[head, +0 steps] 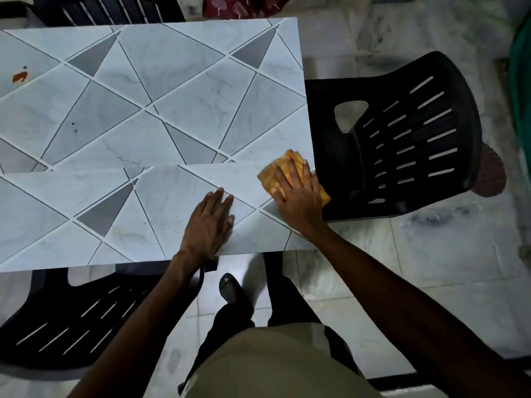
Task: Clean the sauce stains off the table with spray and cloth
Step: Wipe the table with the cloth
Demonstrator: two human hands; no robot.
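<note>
at upper left of the frame, on the table [172, 110], a red-orange stain [20, 77] with a small fleck [25, 67] just above it, neither wiped yet. right of that, at mid left, dark specks [73, 124] on the top, too small to tell as sauce or not. at lower left, partly under the near edge, a black chair [71, 320]. at lower centre, left hand [208, 222] laid flat on the top close to the near edge, fingers straight and slightly spread, holding nothing, probably bracing. just right of it, at the table's right edge, an orange cloth [271, 176] bunched under the right hand [300, 196], palm down, fingers fanned over the folds and pressing them to the surface, one corner of the cloth poking past the edge. beyond that edge, at centre right, second chair [416, 133], black too, close beside the table. no spray bottle anywhere in view. judged as the wiping step, under way at the near right corner, with no sauce visible around the cloth there. next move, on this reading: carry the cloth over to the stain at far left, well apart from its present spot, calling for a long reach or a sidestep along the near edge, perhaps a spray first, then firm rubbing with a fresh fold.
</note>
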